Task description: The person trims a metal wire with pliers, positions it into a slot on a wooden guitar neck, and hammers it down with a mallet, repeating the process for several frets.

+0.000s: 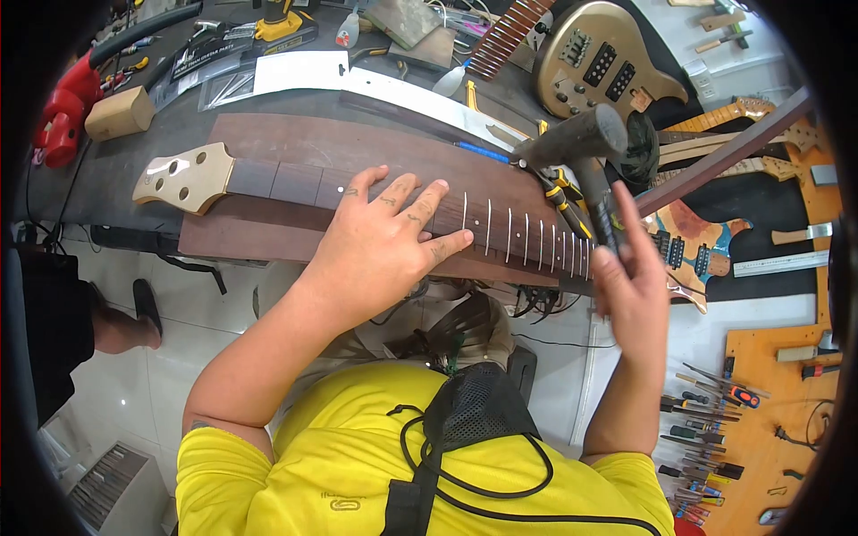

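Note:
A bass guitar neck (295,183) with a pale headstock lies across a brown board (268,134) on the bench. White fret lines cross the right part of its dark fingerboard; near the headstock only bare slots show. My left hand (375,237) rests palm down on the fingerboard, fingers spread, thumb apart from them. In my right hand (635,295) is a mallet (572,138) with a dark cylindrical head, raised above the neck's right end. The forefinger points up along the handle. Pliers (565,198) with yellow-and-black grips lie partly behind the mallet.
A gold guitar body (603,58) lies at the back right. Beyond the neck are a long white strip (429,107), a wooden block (121,113) and a yellow cordless tool (279,25). Several files and screwdrivers (715,420) hang at right. Another person's leg (116,326) shows at left.

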`<state>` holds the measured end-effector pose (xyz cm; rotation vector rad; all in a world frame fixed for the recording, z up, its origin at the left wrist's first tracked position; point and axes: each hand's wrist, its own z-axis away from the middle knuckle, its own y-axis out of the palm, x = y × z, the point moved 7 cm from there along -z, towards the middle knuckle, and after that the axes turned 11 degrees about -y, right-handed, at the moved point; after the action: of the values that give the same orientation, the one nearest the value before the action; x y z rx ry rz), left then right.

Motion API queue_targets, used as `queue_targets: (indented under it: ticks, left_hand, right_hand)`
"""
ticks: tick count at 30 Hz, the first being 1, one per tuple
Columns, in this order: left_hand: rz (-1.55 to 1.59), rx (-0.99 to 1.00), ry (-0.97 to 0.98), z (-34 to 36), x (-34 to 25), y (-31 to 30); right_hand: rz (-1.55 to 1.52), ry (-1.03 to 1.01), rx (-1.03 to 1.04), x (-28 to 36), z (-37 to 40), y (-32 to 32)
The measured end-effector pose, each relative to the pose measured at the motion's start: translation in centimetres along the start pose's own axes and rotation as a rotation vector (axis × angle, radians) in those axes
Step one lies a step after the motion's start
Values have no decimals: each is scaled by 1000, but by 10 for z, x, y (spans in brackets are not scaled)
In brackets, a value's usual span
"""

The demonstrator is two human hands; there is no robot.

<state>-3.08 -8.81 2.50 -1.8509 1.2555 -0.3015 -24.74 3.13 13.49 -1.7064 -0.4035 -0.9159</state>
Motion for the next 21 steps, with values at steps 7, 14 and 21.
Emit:
queue_targets:
  ticks: [7,14,21]
  left_hand:
    - [-215,-5,-244,-9,10,-23]
    - [-118,117,-206,-4,30,-25]
    - [-129,155,-251,4,38,-33]
  right_hand:
    - [531,-303,-58,-61,-93,-47]
    - [542,-421,6,-111,-145,-28]
    - [721,-510,-55,-121,-156,-23]
